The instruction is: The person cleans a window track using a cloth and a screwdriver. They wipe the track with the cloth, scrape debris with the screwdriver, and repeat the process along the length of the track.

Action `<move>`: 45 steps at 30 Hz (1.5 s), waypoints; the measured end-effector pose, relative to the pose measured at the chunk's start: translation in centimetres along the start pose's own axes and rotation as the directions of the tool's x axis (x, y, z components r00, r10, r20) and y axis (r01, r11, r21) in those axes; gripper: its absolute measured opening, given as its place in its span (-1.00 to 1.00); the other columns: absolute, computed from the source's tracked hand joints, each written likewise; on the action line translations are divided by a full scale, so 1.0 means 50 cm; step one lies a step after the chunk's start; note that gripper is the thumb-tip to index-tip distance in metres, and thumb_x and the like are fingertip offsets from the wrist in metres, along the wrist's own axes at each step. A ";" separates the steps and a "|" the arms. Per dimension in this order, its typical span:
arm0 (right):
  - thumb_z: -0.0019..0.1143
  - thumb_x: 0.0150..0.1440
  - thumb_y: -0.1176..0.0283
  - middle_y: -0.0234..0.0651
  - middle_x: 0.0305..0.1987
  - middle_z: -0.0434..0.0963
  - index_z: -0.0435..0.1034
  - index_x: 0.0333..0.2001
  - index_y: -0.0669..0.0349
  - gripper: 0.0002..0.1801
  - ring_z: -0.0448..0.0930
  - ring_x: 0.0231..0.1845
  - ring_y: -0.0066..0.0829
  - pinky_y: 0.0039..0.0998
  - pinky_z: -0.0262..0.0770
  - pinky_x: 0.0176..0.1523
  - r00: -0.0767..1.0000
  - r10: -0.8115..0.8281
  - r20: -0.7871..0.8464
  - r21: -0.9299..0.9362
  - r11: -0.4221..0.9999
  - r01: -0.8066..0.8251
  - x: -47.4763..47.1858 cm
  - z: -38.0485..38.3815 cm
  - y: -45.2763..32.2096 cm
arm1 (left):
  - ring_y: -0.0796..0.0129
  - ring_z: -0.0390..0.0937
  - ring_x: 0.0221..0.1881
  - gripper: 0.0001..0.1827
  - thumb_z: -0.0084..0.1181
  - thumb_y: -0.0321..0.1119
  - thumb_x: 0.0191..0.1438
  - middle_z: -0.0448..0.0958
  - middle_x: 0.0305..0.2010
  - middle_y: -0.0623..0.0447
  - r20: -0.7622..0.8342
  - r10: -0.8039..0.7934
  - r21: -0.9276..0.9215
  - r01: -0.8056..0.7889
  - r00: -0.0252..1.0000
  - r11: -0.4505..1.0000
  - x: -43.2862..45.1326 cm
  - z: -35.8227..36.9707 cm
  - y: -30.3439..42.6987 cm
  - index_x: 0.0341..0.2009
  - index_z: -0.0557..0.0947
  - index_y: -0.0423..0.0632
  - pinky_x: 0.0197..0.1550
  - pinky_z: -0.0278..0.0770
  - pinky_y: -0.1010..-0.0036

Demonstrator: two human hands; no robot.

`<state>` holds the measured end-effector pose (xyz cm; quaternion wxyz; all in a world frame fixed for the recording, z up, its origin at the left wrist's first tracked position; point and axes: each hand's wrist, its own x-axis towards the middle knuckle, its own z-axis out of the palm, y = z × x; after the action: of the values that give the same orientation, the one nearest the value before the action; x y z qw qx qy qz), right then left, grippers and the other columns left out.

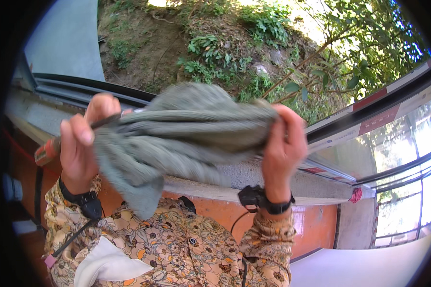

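A grey-green cloth [186, 132], blurred by motion, is stretched in folds between my two hands above the window sill. My left hand [79, 147] grips a slim tool with a red and dark handle [47, 152]; its other end meets the cloth, so I cannot tell what kind of tool it is. The cloth's left end lies against those fingers. At the far side, my right hand [286, 149] pinches the cloth's right end between thumb and fingers. One corner of the cloth hangs down in front of my flowered shirt.
Below the cloth runs a concrete window sill [204, 188] above an orange wall [222, 211]. A dark window track [89, 88] crosses behind. At right stands a glass sash [388, 143] with taped frame; a pink rag [355, 194] lies near it. Outside rises a planted earth bank [143, 43].
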<state>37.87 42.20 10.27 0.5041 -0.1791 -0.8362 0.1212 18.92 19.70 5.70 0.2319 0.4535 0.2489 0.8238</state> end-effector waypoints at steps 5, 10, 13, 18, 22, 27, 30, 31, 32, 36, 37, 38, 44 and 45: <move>-0.08 -0.09 0.64 -0.24 -0.22 0.50 0.40 -0.24 0.27 -0.73 0.47 -0.13 -0.24 -0.35 0.43 -0.11 0.922 0.081 0.379 -0.592 0.787 0.174 -0.093 -0.064 0.073 | 0.29 0.38 -0.03 -0.53 -0.50 -0.04 0.33 0.42 -0.26 -0.03 -0.169 -0.213 0.050 0.224 0.962 0.973 0.047 -0.055 -0.016 -0.56 0.25 0.02 0.08 0.32 0.32; 0.07 0.00 0.41 -0.28 -0.24 0.50 0.40 -0.20 0.25 -0.74 0.46 -0.18 -0.25 -0.30 0.38 -0.08 0.932 0.034 0.362 -0.411 0.903 0.127 -0.147 -0.050 0.075 | 0.47 0.22 -0.63 -0.53 -0.35 0.00 0.30 0.12 -0.66 0.19 -0.250 -0.394 0.290 0.456 0.885 0.841 0.064 -0.075 -0.039 -0.60 0.18 0.02 -0.52 0.25 0.58; 0.19 -0.04 0.25 -0.29 -0.25 0.50 0.40 -0.16 0.24 -0.61 0.45 -0.19 -0.28 -0.29 0.32 -0.08 0.927 0.040 0.372 -0.540 0.822 0.181 -0.152 -0.031 0.075 | 0.60 0.10 -0.71 -0.53 -0.20 0.08 0.23 0.16 -0.66 0.25 -0.186 -0.569 0.376 0.593 0.801 0.713 0.068 -0.039 -0.047 -0.58 0.26 0.03 -0.69 0.09 0.64; 0.23 -0.09 0.30 -0.45 -0.30 0.49 0.49 -0.29 0.05 -0.77 0.46 -0.23 -0.32 -0.30 0.32 -0.17 0.967 0.157 0.201 -0.389 0.919 -0.068 -0.160 -0.018 0.107 | 0.48 0.31 -0.49 -0.61 0.10 -0.11 0.10 0.42 -0.51 0.11 0.004 -0.538 0.802 0.319 0.843 0.506 0.030 -0.002 -0.178 -0.16 0.50 -0.19 -0.42 0.31 0.48; 0.19 -0.03 0.29 -0.33 -0.25 0.48 0.42 -0.19 0.18 -0.68 0.47 -0.21 -0.29 -0.30 0.40 -0.16 0.997 0.049 -0.059 -0.755 0.651 -0.077 -0.123 -0.016 0.067 | 0.54 0.19 -0.58 -0.57 0.21 -0.24 -0.01 0.28 -0.62 0.18 0.050 -0.574 0.797 0.314 0.818 0.516 0.043 0.044 -0.184 -0.06 0.48 -0.14 -0.53 0.18 0.52; 0.11 0.01 0.05 -0.19 -0.33 0.53 0.46 -0.32 0.27 -0.56 0.52 -0.21 -0.23 -0.24 0.43 -0.17 0.882 0.385 0.271 -0.859 0.510 0.042 -0.136 0.026 0.096 | 0.67 0.01 -0.64 -0.65 0.16 -0.38 0.01 0.08 -0.68 0.31 0.020 -0.538 0.672 0.387 0.843 0.631 0.046 0.005 -0.127 -0.08 0.47 -0.09 -0.58 -0.02 0.61; -0.05 0.04 -0.11 -0.07 -0.40 0.58 0.52 -0.43 0.24 -0.43 0.60 -0.31 -0.12 -0.20 0.47 -0.20 0.745 0.577 0.336 -0.855 0.518 -0.015 -0.079 0.022 0.072 | 0.66 0.02 -0.63 -0.67 0.16 -0.38 0.01 0.08 -0.67 0.33 0.022 -0.531 0.644 0.394 0.847 0.656 0.018 -0.072 -0.081 -0.09 0.47 -0.10 -0.58 -0.02 0.61; -0.07 0.04 -0.13 -0.04 -0.40 0.58 0.51 -0.42 0.24 -0.42 0.60 -0.32 -0.11 -0.18 0.48 -0.22 0.720 0.614 0.323 -0.867 0.497 -0.035 -0.069 0.022 0.076 | 0.66 0.02 -0.63 -0.66 0.17 -0.37 0.01 0.08 -0.67 0.32 0.034 -0.523 0.641 0.384 0.851 0.665 0.015 -0.092 -0.066 -0.08 0.48 -0.11 -0.58 -0.01 0.61; -0.08 0.05 -0.13 -0.03 -0.40 0.58 0.50 -0.41 0.24 -0.42 0.60 -0.31 -0.10 -0.17 0.48 -0.23 0.702 0.627 0.340 -0.866 0.499 -0.026 -0.073 0.025 0.069 | 0.67 0.02 -0.63 -0.69 0.15 -0.41 0.02 0.07 -0.66 0.34 0.022 -0.523 0.624 0.397 0.852 0.673 0.014 -0.103 -0.043 -0.09 0.48 -0.10 -0.58 -0.01 0.63; -0.10 0.05 -0.09 -0.03 -0.40 0.57 0.48 -0.34 0.18 -0.48 0.59 -0.30 -0.08 -0.14 0.47 -0.24 0.739 0.604 0.298 -0.856 0.512 -0.074 -0.085 0.044 0.053 | 0.71 0.01 -0.64 -0.74 0.11 -0.46 0.05 0.08 -0.67 0.35 -0.013 -0.401 0.574 0.336 0.916 0.747 0.011 -0.161 0.018 -0.11 0.48 -0.09 -0.58 -0.04 0.67; -0.08 0.05 -0.05 -0.06 -0.40 0.56 0.46 -0.27 0.13 -0.53 0.58 -0.29 -0.09 -0.13 0.46 -0.25 0.762 0.561 0.324 -0.791 0.603 -0.107 -0.090 0.061 0.044 | 0.71 0.01 -0.64 -0.74 0.10 -0.46 0.06 0.08 -0.67 0.35 -0.029 -0.395 0.561 0.342 0.918 0.754 0.009 -0.178 0.026 -0.11 0.48 -0.10 -0.58 -0.04 0.67; -0.03 0.02 -0.05 -0.09 -0.40 0.55 0.45 -0.27 0.10 -0.55 0.57 -0.29 -0.09 -0.13 0.45 -0.25 0.807 0.480 0.344 -0.702 0.703 -0.119 -0.094 0.087 0.033 | 0.71 0.01 -0.65 -0.74 0.10 -0.45 0.06 0.08 -0.67 0.36 -0.044 -0.390 0.547 0.349 0.920 0.761 0.008 -0.194 0.032 -0.11 0.48 -0.10 -0.59 -0.04 0.67; 0.07 -0.05 -0.08 -0.12 -0.52 0.52 0.38 -0.42 0.24 -0.48 0.55 -0.40 -0.11 -0.17 0.44 -0.31 0.872 0.339 0.352 -0.669 0.743 -0.019 -0.094 0.229 -0.092 | 0.77 0.04 -0.67 -0.82 0.05 -0.44 0.12 0.13 -0.68 0.38 -0.107 -0.360 0.487 0.364 0.927 0.794 -0.006 -0.270 0.085 -0.16 0.48 -0.13 -0.64 -0.07 0.73; 0.07 -0.05 -0.09 -0.12 -0.52 0.52 0.37 -0.44 0.24 -0.48 0.55 -0.40 -0.11 -0.17 0.44 -0.32 0.886 0.297 0.357 -0.631 0.776 -0.006 -0.091 0.251 -0.112 | 0.77 0.03 -0.68 -0.83 0.05 -0.44 0.12 0.13 -0.68 0.38 -0.110 -0.346 0.482 0.354 0.932 0.801 -0.009 -0.283 0.092 -0.16 0.48 -0.12 -0.64 -0.07 0.73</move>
<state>27.69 34.92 2.96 0.2057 -0.3695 -0.9028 -0.0783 6.18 13.07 1.71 0.2540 0.4368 0.5322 0.6793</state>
